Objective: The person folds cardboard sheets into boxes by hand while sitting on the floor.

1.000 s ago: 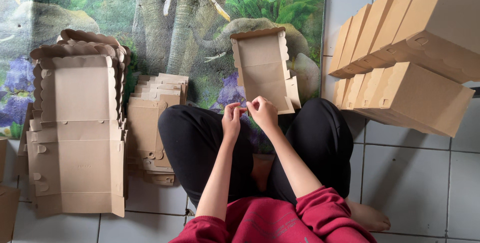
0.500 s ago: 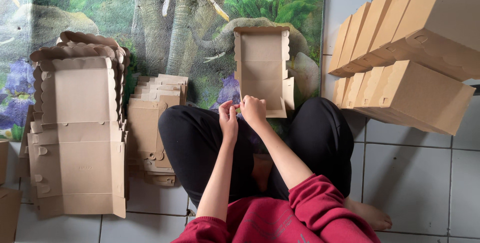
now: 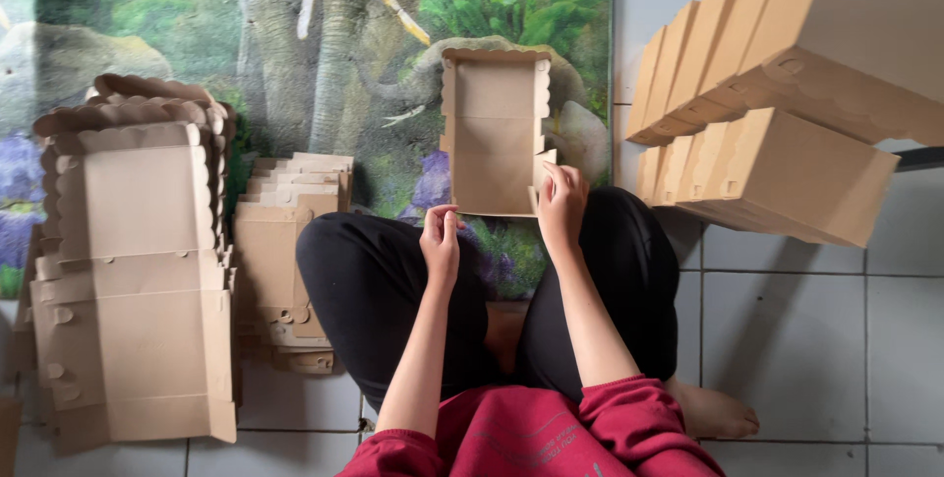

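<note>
Cross-legged on a tiled floor [image 3: 787,359] by an elephant mural mat [image 3: 334,54], my right hand [image 3: 561,204] pinches a cardboard box [image 3: 494,133] flap; my left hand [image 3: 440,239] hovers, fingers curled.

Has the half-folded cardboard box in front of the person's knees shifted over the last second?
Yes. The half-folded box has turned upright and shifted toward the finished box stack, against the mural mat.

The two hands have parted. The right hand [image 3: 561,204] has slid to the cardboard box's [image 3: 494,133] right flap, while the left hand [image 3: 440,239] has dropped back off its near edge. The box now lies squarer.
</note>
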